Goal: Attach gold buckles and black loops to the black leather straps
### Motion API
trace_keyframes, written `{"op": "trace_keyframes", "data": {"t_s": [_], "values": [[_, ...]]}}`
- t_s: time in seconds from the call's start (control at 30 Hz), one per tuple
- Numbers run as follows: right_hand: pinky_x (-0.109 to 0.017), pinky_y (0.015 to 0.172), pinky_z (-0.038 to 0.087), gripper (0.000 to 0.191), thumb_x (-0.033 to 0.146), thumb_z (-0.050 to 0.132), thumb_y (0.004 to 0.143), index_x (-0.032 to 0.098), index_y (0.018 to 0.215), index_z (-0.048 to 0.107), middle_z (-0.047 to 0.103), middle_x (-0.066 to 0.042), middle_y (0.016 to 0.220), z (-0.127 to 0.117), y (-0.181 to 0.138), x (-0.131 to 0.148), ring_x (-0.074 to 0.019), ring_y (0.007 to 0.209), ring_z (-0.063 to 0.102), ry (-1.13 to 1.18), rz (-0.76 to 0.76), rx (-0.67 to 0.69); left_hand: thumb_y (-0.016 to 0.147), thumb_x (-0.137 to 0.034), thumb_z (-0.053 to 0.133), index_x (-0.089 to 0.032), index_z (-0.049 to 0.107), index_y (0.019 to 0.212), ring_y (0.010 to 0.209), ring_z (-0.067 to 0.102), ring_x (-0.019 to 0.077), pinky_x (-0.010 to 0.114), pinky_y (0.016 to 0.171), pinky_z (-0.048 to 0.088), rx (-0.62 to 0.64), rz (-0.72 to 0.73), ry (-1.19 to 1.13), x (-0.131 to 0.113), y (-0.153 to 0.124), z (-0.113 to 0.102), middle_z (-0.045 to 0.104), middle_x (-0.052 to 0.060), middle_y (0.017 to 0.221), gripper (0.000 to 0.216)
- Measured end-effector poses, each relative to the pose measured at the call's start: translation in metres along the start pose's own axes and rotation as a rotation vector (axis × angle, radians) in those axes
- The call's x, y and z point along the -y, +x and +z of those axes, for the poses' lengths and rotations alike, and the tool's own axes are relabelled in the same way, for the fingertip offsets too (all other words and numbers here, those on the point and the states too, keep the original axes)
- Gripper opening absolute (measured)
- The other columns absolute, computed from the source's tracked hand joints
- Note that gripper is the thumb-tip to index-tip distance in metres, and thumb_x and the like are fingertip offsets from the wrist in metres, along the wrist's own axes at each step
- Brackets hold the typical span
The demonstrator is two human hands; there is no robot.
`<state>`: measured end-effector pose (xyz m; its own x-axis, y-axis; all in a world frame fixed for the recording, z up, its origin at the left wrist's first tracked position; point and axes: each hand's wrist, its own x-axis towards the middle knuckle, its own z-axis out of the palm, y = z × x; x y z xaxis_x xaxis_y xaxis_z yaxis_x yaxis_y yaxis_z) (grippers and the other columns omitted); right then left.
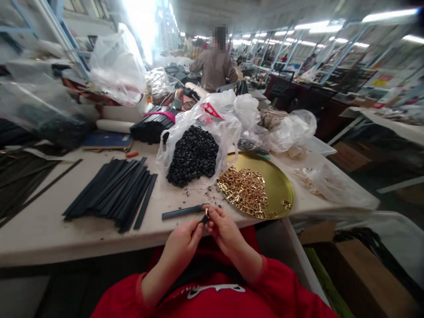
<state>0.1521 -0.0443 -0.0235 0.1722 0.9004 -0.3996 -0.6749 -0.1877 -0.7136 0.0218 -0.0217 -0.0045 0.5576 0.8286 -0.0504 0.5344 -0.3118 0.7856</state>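
My left hand [183, 242] and my right hand [222, 227] meet at the table's front edge, both pinching a small black piece [206, 218] between the fingertips. A black strap [183, 211] lies on the table just in front of them, its near end at my fingers. A pile of black straps [114, 192] lies to the left. An open plastic bag of small black loops [194, 154] sits straight ahead. To the right, a round gold tray [278, 181] holds a heap of small gold metal fittings [245, 190].
Clear plastic bags [288, 128] and more black material [152, 126] crowd the table's far side. Cardboard boxes [361, 274] stand on the floor at right. A person in a brown top [214, 66] works farther back. Long dark strips [29, 176] lie at far left.
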Motion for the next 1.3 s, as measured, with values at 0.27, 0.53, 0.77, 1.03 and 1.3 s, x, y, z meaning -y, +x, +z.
{"op": "trace_keyframes", "data": {"t_s": [0.27, 0.53, 0.77, 1.03, 1.3], "values": [[-0.017, 0.043, 0.033, 0.028, 0.038, 0.072, 0.064, 0.016, 0.068, 0.054, 0.049, 0.007, 0.053, -0.005, -0.003, -0.009, -0.0033, 0.043, 0.038, -0.188, -0.127, -0.023, 0.084, -0.027, 0.041, -0.016, 0.055, 0.082, 0.072, 0.056, 0.0155, 0.026, 0.068, 0.042, 0.103, -0.063, -0.248, 0.003, 0.003, -0.002, 0.063, 0.003, 0.077, 0.018], [-0.019, 0.044, 0.034, 0.031, 0.046, 0.059, 0.075, 0.017, 0.067, 0.051, 0.05, 0.005, 0.051, -0.002, -0.008, -0.016, -0.0067, 0.045, 0.044, -0.394, -0.134, 0.037, 0.08, -0.031, 0.047, -0.016, 0.049, 0.072, 0.063, 0.054, 0.0122, 0.023, 0.062, 0.041, 0.088, -0.172, -0.532, 0.014, 0.007, 0.002, 0.059, 0.0, 0.065, 0.017], [-0.022, 0.048, 0.038, 0.03, 0.046, 0.049, 0.081, 0.018, 0.071, 0.049, 0.05, 0.005, 0.055, -0.005, -0.006, -0.014, -0.009, 0.048, 0.046, -0.592, -0.24, -0.023, 0.079, -0.035, 0.046, -0.016, 0.049, 0.07, 0.041, 0.038, 0.0066, 0.02, 0.043, 0.03, 0.081, -0.29, -0.621, 0.021, 0.007, 0.011, 0.055, -0.003, 0.056, 0.021], [-0.024, 0.056, 0.041, 0.013, 0.03, 0.056, 0.075, 0.018, 0.072, 0.051, 0.052, 0.002, 0.064, -0.008, -0.003, -0.011, -0.0125, 0.059, 0.049, -0.886, -0.378, 0.052, 0.082, -0.04, 0.043, -0.017, 0.049, 0.067, 0.051, 0.044, 0.0103, 0.021, 0.052, 0.034, 0.006, -0.232, -0.466, 0.021, 0.002, 0.008, 0.051, -0.004, 0.055, 0.028], [-0.023, 0.055, 0.038, 0.012, 0.027, 0.058, 0.072, 0.019, 0.069, 0.05, 0.05, 0.003, 0.063, -0.012, -0.003, -0.003, -0.012, 0.059, 0.046, -0.986, -0.356, 0.086, 0.08, -0.042, 0.046, -0.018, 0.046, 0.065, 0.054, 0.045, 0.0123, 0.023, 0.052, 0.034, 0.06, -0.216, -0.328, 0.018, 0.004, -0.002, 0.052, -0.003, 0.056, 0.028]]}}
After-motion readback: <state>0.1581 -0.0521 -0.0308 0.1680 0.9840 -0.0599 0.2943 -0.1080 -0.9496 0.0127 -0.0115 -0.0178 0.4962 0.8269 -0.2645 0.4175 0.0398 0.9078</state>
